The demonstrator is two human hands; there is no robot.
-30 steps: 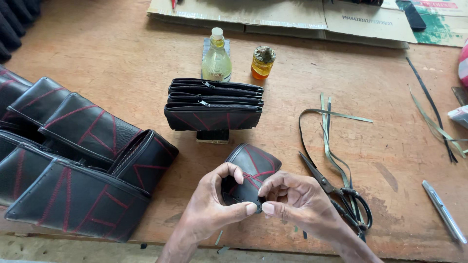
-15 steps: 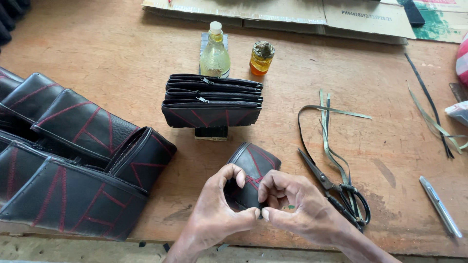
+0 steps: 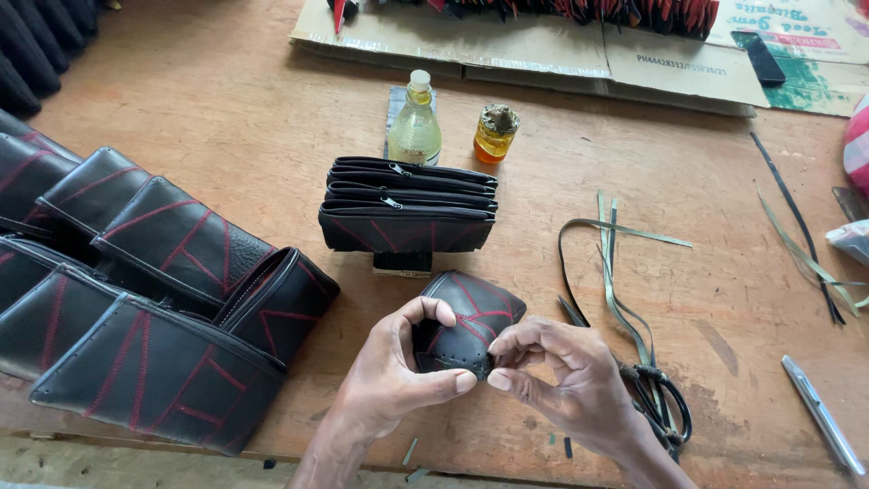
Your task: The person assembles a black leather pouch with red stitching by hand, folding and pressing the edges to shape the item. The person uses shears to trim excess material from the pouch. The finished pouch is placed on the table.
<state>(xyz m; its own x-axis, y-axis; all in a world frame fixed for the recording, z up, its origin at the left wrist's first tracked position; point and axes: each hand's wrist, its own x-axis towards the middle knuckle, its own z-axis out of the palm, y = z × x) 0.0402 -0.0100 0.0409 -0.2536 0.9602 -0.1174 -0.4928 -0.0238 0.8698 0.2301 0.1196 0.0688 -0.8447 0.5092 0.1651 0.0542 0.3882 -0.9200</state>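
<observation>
Both hands unchanged since before: left hand (image 3: pixel 398 376) and right hand (image 3: pixel 566 380) still pinch pouch (image 3: pixel 471 321) edge, fingers closed; work continuing.

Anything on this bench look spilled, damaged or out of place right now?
Nothing spilled. The clear bottle and amber jar stand upright. Loose strips trail over the scissors, and small scraps lie at the table edge. Both hands, left hand and right hand, pinch the black stitched piece.

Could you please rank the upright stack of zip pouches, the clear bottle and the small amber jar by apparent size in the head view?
1. Stack of zip pouches
2. Clear bottle
3. Amber jar
All three stand close together, so nearness hardly skews this.
</observation>
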